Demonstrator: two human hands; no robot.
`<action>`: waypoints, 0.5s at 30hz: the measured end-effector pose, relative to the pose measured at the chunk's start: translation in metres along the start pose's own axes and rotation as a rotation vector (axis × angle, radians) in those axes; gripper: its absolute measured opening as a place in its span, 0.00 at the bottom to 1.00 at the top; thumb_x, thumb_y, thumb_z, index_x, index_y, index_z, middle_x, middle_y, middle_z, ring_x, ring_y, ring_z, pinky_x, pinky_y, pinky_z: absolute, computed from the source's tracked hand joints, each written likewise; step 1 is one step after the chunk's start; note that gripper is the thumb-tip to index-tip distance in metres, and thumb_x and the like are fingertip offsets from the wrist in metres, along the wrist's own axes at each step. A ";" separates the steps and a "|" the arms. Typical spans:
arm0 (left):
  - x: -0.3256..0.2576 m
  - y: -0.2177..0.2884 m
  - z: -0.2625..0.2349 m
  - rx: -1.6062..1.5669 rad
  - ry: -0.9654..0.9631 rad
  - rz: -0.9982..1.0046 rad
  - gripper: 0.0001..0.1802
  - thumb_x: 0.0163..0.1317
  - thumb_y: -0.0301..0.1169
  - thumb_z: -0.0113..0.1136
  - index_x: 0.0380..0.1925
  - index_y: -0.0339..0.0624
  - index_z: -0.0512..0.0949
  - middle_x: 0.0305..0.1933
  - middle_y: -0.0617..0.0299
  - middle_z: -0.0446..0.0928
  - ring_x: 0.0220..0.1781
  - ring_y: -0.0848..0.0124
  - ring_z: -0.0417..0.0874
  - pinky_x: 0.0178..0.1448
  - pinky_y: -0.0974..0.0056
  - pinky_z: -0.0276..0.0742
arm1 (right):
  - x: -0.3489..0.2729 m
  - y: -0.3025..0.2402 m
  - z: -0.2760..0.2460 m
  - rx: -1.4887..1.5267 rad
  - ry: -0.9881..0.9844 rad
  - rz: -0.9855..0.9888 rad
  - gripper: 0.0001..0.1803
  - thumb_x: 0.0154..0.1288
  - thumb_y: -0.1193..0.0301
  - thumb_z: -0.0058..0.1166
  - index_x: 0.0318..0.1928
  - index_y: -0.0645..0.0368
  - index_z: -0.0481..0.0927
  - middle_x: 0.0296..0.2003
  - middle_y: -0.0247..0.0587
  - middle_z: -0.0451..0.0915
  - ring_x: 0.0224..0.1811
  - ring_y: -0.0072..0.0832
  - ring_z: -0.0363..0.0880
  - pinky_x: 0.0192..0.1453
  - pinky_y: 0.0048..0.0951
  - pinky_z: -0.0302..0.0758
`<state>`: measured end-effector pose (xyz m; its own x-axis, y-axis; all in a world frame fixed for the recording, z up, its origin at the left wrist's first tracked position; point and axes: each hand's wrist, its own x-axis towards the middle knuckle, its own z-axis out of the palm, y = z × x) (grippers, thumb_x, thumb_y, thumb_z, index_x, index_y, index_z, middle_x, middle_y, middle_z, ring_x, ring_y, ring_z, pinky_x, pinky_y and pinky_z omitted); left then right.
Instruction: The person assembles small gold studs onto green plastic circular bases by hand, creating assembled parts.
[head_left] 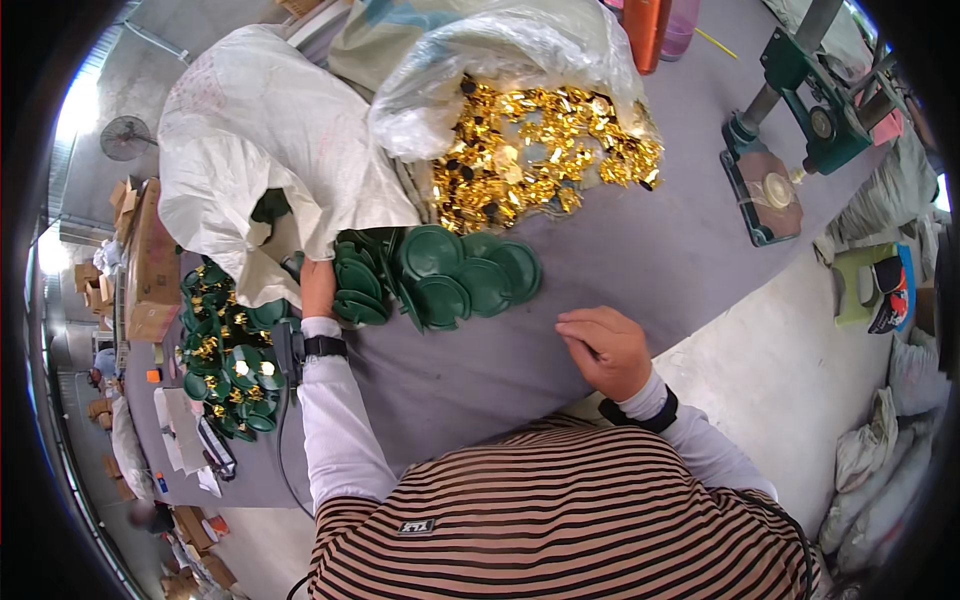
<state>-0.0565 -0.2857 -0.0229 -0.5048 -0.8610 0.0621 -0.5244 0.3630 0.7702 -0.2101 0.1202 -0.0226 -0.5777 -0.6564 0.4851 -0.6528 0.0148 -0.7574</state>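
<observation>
1. Loosely overlapped, the green discs (485, 285) lie on the grey table (450, 385) beside the white sack (265, 120); a nudge could fan them apart.
2. Left hand (318, 285): fingers hidden by the sack's mouth, so I cannot tell its grip; a blind pull might topple discs.
3. Right hand (608, 350): half-curled, nothing visible in it; whether its fingertips meet, I cannot tell.
4. Cable (282, 440), beside the left forearm: it could snag if the arm swings.

1. Green discs (485, 285), just right of the fingers of the left hand (318, 288): smooth, slightly glossy plastic.
2. Sack (250, 130), beyond them: wrinkled, matt, plastic-looking.
3. Gold pieces (490, 160), beyond the right hand (608, 350)'s fingers: shiny, crinkled foil.
4. Tabletop (440, 385), beneath: matt, cloth-like.
</observation>
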 end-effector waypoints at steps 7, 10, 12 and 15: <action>-0.046 0.018 0.041 -0.161 0.147 -0.074 0.23 0.67 0.42 0.53 0.49 0.31 0.77 0.51 0.46 0.78 0.53 0.55 0.77 0.60 0.61 0.67 | 0.001 0.000 0.000 0.056 -0.039 -0.011 0.09 0.53 0.81 0.61 0.36 0.61 0.82 0.35 0.42 0.83 0.34 0.37 0.81 0.38 0.32 0.79; -0.067 0.034 0.055 -0.030 0.260 0.039 0.24 0.68 0.42 0.51 0.50 0.27 0.76 0.53 0.42 0.75 0.57 0.51 0.74 0.64 0.59 0.65 | 0.000 0.002 0.000 0.065 -0.050 -0.016 0.08 0.54 0.80 0.60 0.36 0.60 0.83 0.35 0.43 0.83 0.35 0.38 0.81 0.39 0.33 0.78; -0.080 0.033 0.056 -0.005 0.301 0.041 0.25 0.69 0.41 0.49 0.54 0.28 0.74 0.60 0.40 0.71 0.62 0.50 0.70 0.67 0.59 0.62 | 0.008 0.003 -0.007 0.071 -0.068 -0.026 0.08 0.54 0.79 0.60 0.37 0.60 0.83 0.35 0.44 0.83 0.36 0.39 0.82 0.40 0.33 0.78; -0.096 0.020 0.046 -0.096 0.205 0.031 0.25 0.70 0.39 0.47 0.59 0.30 0.71 0.65 0.41 0.66 0.67 0.50 0.66 0.70 0.58 0.59 | 0.051 0.008 -0.027 -0.009 -0.156 0.137 0.08 0.58 0.74 0.58 0.39 0.60 0.83 0.35 0.44 0.83 0.37 0.41 0.81 0.42 0.33 0.77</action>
<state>-0.0502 -0.1792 -0.0429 -0.3642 -0.9081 0.2067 -0.4381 0.3629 0.8224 -0.2583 0.1073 0.0080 -0.5792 -0.7566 0.3035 -0.5778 0.1184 -0.8076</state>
